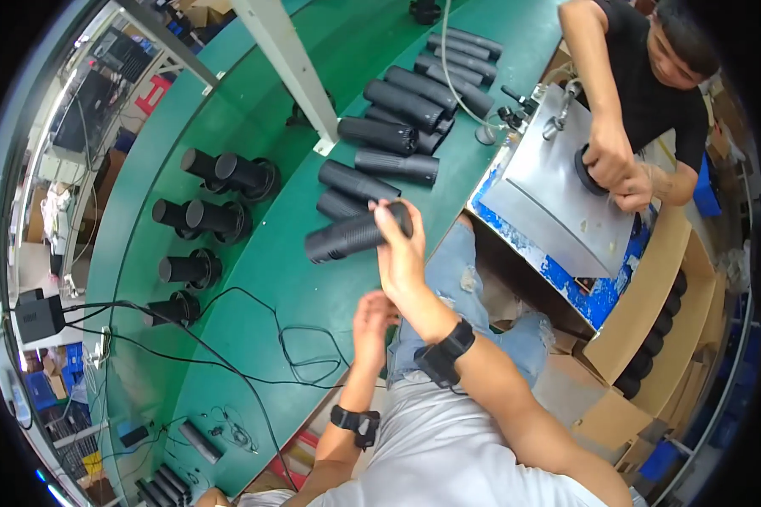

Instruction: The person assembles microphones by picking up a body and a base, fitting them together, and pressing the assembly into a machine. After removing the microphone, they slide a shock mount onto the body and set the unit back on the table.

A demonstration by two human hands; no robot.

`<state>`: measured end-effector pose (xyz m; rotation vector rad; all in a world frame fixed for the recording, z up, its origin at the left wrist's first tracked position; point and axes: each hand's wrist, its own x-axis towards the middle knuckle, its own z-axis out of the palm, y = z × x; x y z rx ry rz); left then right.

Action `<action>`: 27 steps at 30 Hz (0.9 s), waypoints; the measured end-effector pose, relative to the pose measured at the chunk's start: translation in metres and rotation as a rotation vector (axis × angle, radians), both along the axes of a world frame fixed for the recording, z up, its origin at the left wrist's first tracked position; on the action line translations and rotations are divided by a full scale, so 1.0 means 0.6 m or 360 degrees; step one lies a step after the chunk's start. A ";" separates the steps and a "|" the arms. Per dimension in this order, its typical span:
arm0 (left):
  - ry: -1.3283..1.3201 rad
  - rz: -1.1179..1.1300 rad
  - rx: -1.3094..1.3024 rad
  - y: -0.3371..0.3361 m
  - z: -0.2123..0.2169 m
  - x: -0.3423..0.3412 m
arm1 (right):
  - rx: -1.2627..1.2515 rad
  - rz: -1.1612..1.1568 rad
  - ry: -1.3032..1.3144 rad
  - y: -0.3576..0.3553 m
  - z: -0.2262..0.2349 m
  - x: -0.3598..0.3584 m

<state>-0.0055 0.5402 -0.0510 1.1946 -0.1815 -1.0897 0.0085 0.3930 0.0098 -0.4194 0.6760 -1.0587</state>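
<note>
My right hand (400, 245) is wrapped round one end of a black ribbed tube (347, 237), thumb on top. The tube is held tilted above the green table, its other end toward the left. Below and a little left of it, my left hand (372, 324) is raised near my right wrist, its fingers loosely apart with nothing in them. Several similar black tubes (396, 166) lie in a loose pile on the table, just beyond the held one. Each of my wrists wears a black strapped device.
Several black flanged cups (214, 217) stand on the green surface (266, 317) at left. Black cables (228, 372) cross the table. A white post (287, 68) rises behind. On the right, a co-worker's hands press a black ring on a metal box (558, 177); an open carton (651, 321) is nearer.
</note>
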 end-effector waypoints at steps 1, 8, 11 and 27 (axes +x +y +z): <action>0.0081 0.0175 -0.0014 -0.008 0.022 0.019 | -0.0171 -0.0031 0.0222 0.023 -0.009 -0.005; -0.1047 0.0259 0.0055 -0.061 0.044 0.111 | -0.1774 0.0598 0.1535 0.049 -0.101 -0.126; -0.1597 0.0387 0.0271 -0.058 0.044 0.097 | -0.1811 0.0542 0.1596 0.019 -0.088 -0.090; -0.0239 -0.0559 -0.0075 -0.112 0.098 -0.197 | -0.1526 -0.0412 0.1744 -0.148 -0.035 -0.215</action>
